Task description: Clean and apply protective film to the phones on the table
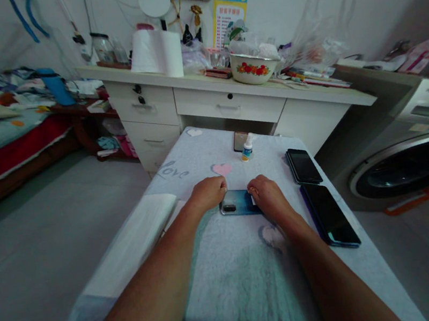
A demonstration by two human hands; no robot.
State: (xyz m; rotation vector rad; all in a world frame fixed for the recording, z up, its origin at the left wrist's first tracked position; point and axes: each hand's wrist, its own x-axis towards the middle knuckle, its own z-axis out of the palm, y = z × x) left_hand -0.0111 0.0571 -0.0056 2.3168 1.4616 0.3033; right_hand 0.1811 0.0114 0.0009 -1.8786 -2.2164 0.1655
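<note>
A smartphone (238,203) with a blue, shaded back lies face down on the cloth-covered table, its camera block at the left end. My left hand (208,193) is closed at the phone's upper left corner, fingers curled against it. Over the right end my right hand (265,193) is closed. A small white piece (253,200) shows under its fingers; its kind is too hidden to tell. Behind the phone stands a small spray bottle (247,147) with a white top and yellowish base. Another phone (240,140) lies just beyond the bottle.
Two dark-screened devices, a smaller (304,166) and a larger (331,215), lie along the table's right side. White folded material (146,242) lies at the left edge. A white desk (226,108) holding a flowered bowl (254,69) stands behind; a washing machine (410,135) is at right.
</note>
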